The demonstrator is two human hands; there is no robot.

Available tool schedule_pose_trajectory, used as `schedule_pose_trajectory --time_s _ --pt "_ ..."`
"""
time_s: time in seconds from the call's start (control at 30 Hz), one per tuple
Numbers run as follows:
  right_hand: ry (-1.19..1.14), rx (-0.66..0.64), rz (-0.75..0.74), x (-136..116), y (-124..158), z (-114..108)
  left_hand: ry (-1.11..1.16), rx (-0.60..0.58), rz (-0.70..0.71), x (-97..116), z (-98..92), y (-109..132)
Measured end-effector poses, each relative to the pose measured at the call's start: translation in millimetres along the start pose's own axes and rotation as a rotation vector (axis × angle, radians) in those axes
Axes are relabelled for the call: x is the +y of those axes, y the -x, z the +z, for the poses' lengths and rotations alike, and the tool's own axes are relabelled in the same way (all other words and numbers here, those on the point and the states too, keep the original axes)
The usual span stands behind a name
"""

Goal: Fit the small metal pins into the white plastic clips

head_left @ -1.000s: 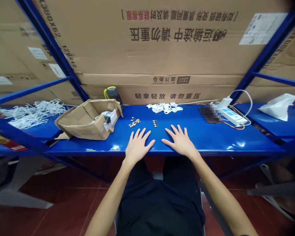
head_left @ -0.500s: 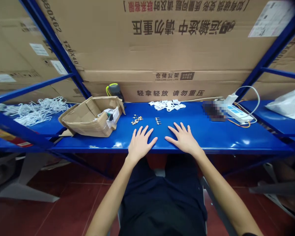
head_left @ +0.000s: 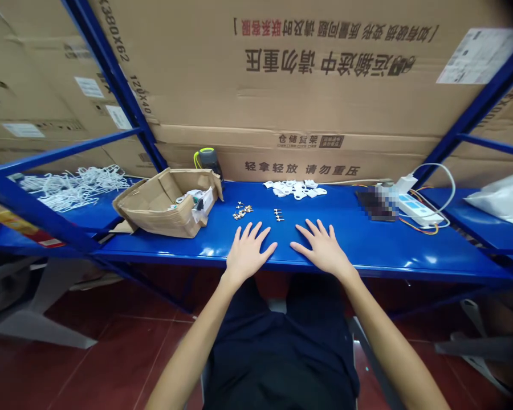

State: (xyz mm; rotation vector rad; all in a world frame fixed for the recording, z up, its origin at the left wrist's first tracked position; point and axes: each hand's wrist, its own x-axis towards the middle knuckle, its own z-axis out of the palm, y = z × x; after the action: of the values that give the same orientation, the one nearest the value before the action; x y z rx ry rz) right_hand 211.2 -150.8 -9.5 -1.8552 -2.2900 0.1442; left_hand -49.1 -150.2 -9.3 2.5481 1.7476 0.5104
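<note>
My left hand [head_left: 247, 254] lies palm down at the front of the blue tabletop [head_left: 393, 250], fingers spread, holding nothing. Just beyond its fingertips is a loose pile of small brass-and-white pin-like parts [head_left: 242, 213]. My right hand [head_left: 322, 246] also rests flat with spread fingers and nothing in it. Between and behind the two hands, several similar small parts [head_left: 278, 215] lie in a short column. Farther back, against the cardboard, sits a heap of flat white plastic pieces [head_left: 297, 189] with round holes.
An open cardboard box [head_left: 162, 213] with small items stands on the left, a dark bottle-shaped object [head_left: 211, 162] behind it. At right lie a white power strip [head_left: 419, 209] with cables and a pixelated dark object [head_left: 376, 204]. White hooks or wires [head_left: 83, 185] and a white bag [head_left: 502, 196] occupy neighbouring shelves.
The camera view has shifted slightly, so the shelf appears a little lower and farther right. Both hands stay flat on the tabletop. At the far left edge, a blurred shape has appeared.
</note>
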Motion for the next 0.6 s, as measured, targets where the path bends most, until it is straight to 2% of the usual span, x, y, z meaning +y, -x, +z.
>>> schedule_pose_trajectory --time_s 0.4,0.6 --pt "0.009 0.019 -0.016 3.3 -0.7 4.1 0.035 0.030 -0.001 -0.3 3.1 0.7" --pt "0.108 0.049 -0.025 -1.2 0.1 -1.1 0.040 0.042 0.011 -1.6 -1.0 -0.7"
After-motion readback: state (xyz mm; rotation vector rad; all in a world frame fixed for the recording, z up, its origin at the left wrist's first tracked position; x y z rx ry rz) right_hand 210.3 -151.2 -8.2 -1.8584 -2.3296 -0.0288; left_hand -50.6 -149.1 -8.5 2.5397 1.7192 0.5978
